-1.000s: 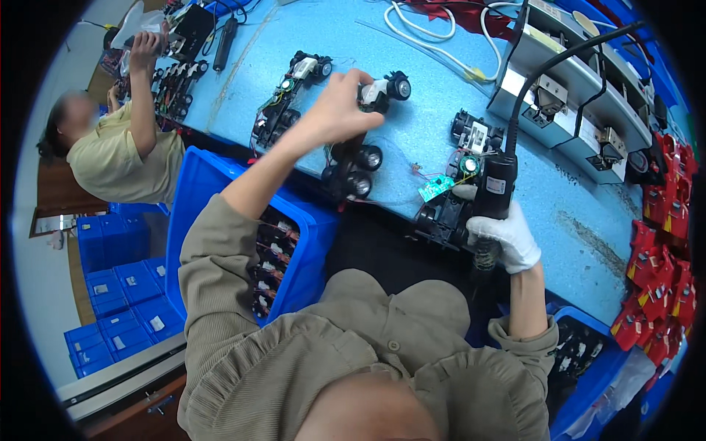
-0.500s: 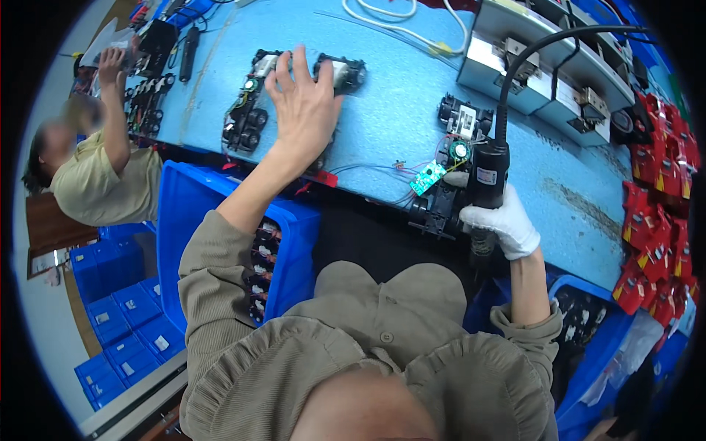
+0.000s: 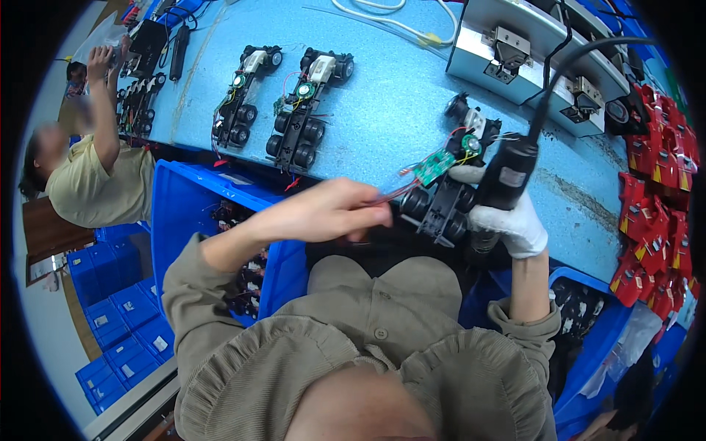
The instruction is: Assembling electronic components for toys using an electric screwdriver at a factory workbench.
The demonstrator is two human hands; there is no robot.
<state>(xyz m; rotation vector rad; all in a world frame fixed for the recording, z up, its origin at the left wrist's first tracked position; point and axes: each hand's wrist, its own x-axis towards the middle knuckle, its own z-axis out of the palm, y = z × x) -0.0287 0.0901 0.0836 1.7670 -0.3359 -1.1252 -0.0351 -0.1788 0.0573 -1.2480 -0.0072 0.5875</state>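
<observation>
My right hand (image 3: 511,226), in a white glove, grips a black electric screwdriver (image 3: 507,170) with a thick cable. One gloved finger shows beyond the tool, against a black toy truck chassis (image 3: 441,209) with wheels at the table's front edge. A green circuit board (image 3: 434,167) lies beside that chassis, next to a round green part. Thin wires (image 3: 397,192) run from the board to my bare left hand (image 3: 334,213), its fingers closed on them. Two more wheeled chassis stand farther left: one nearer the middle (image 3: 298,121) and another beyond it (image 3: 239,103).
Metal fixtures (image 3: 507,55) line the back right. Red plastic shells (image 3: 651,242) are heaped at the right edge. Blue bins (image 3: 283,275) flank my lap, holding parts. A white cable (image 3: 434,37) lies at the back. Another person (image 3: 95,169) works at the left.
My left hand has come away from the left chassis, back and right to the wires. Those two chassis now stand side by side. The right chassis has tilted slightly, and the screwdriver leans more.
</observation>
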